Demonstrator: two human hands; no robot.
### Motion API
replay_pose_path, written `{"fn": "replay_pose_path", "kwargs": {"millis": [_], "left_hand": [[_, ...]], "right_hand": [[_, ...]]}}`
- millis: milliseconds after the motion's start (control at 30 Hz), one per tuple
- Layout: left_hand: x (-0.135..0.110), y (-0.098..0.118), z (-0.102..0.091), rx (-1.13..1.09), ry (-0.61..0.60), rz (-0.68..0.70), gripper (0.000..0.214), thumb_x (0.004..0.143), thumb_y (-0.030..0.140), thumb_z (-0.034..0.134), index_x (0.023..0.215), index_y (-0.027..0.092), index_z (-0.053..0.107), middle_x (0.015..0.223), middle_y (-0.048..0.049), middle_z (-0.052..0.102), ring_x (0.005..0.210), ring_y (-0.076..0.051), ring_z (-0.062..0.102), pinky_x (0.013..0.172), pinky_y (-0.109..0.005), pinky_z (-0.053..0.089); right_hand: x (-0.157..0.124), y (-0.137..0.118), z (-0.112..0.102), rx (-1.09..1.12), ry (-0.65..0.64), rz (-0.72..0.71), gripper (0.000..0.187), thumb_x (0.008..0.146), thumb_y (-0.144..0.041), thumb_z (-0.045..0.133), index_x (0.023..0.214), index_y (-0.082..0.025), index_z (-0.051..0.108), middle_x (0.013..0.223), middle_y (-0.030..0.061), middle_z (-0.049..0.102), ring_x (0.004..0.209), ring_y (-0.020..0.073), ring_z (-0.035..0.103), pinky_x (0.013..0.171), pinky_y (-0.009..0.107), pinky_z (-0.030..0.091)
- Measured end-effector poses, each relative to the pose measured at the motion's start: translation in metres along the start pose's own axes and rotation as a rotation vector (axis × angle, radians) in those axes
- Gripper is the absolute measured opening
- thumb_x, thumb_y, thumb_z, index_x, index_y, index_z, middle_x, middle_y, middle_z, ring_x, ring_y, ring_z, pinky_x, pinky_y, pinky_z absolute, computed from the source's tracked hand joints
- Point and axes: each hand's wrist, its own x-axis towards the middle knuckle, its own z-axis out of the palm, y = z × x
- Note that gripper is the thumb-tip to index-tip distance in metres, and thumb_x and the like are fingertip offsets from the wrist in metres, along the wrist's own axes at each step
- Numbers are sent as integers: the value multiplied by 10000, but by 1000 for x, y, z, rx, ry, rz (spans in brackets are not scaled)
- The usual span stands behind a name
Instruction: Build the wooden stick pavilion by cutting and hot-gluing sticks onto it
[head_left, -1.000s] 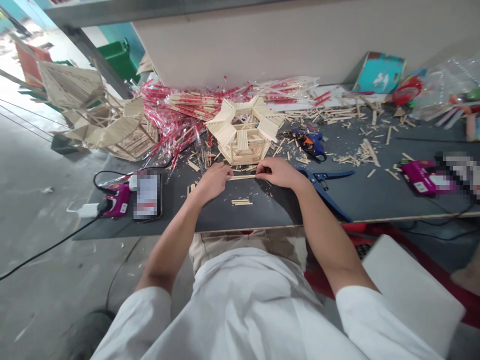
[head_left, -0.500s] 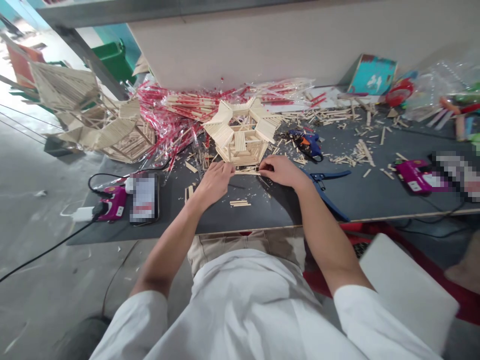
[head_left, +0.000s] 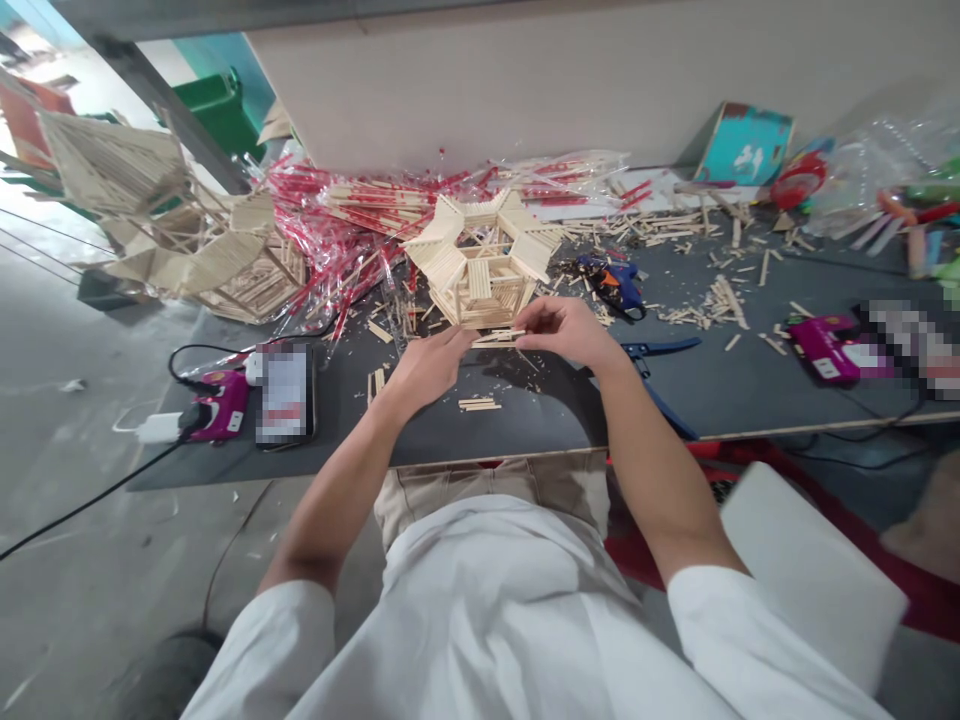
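Note:
A small house-like model of thin wooden sticks (head_left: 480, 285) stands at the middle of the table. Just in front of it, a few loose wooden sticks (head_left: 495, 338) lie side by side between my hands. My left hand (head_left: 429, 372) is closed at their left end, its fingertips partly hidden behind the hand. At the right end, my right hand (head_left: 564, 330) pinches a stick between thumb and fingers, slightly raised and tilted. A short row of cut sticks (head_left: 480, 405) lies nearer the table edge.
A blue glue gun (head_left: 621, 285) and blue-handled cutters (head_left: 660, 350) lie to the right. Stick scraps (head_left: 724, 305) are scattered behind them. Stick bundles in plastic (head_left: 375, 205) line the back. At left are a phone (head_left: 285, 395), a purple power adapter (head_left: 225, 405) and a larger stick model (head_left: 217, 250).
My right hand has lifted slightly, raising the right end of a stick off the others. My left hand has shifted a little down and left. The view has moved slightly.

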Motion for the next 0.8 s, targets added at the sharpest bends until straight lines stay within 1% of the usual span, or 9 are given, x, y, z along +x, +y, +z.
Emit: {"fn": "replay_pose_path", "kwargs": {"millis": [100,200,267,400,533,700,800], "left_hand": [[0,2,-1,-18,17,-33,411,1040,115,421,1381,213,629,1217,-109,745,1027,-233,748,868,-316,557],[0,1,0,-31,49,-34,405,1056,134,418,1402,209,615,1239,-119,735,1072,-240,744,900,-326,564],[0,1,1,-36,56,-34,402,1064,143,412,1409,205,610,1256,-125,731,1078,-247,743,900,-336,567],[1,2,1,-40,28,-40,408,1060,132,405,1409,189,607,1250,-126,734,1050,-246,746,892,-339,568],[2,2,2,-29,33,-49,402,1060,133,413,1407,187,610,1259,-123,731,1075,-251,742,900,-340,566],[1,0,5,-45,28,-44,375,1063,132,413,1352,189,645,1169,-109,750,1047,-237,740,912,-332,562],[0,0,7,-17,72,-42,369,1076,155,422,1356,197,657,1176,-106,767,1047,-231,745,876,-319,553]], "right_hand": [[1,3,1,0,86,-16,388,704,-459,990,880,-215,744,846,24,752,731,172,663,685,315,543],[3,3,4,28,120,-9,428,666,-467,1005,836,-220,700,848,27,747,753,188,681,694,329,562],[3,3,5,30,137,-9,431,674,-495,995,829,-223,700,834,28,739,737,188,671,677,334,558],[4,4,7,3,144,-8,434,712,-553,962,827,-225,702,785,21,707,664,171,619,617,333,519],[3,5,7,-50,145,-25,387,771,-529,924,854,-214,715,747,11,680,633,164,602,598,326,481],[1,4,6,-229,144,-78,314,885,-495,816,877,-195,726,718,19,672,615,161,569,587,321,434],[0,3,4,-325,98,-128,281,939,-467,754,893,-193,710,723,17,667,607,153,548,596,318,427]]}}
